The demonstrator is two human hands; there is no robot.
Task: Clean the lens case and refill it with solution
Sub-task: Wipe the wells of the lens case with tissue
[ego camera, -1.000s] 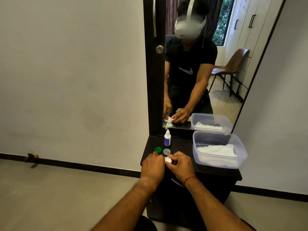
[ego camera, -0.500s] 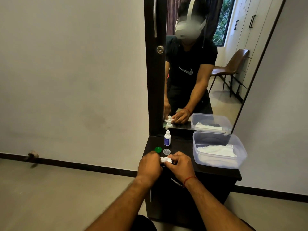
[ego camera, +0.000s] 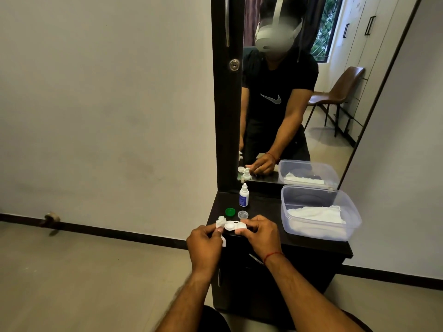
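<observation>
A white lens case with both wells uncapped is held just above the front left of the dark dresser top. My right hand pinches its right end. My left hand grips a crumpled white tissue at the case's left well. A green cap and a clear cap lie on the top just behind the case. The small white solution bottle with a blue label stands upright further back, near the mirror.
A clear plastic tub holding a white cloth sits at the right of the dresser top. A tall mirror rises behind, with a dark door panel to its left. Bare wall and floor lie to the left.
My left hand has drawn back to the left, so the lens case and the tissue now show between my hands. My right hand keeps its hold on the case.
</observation>
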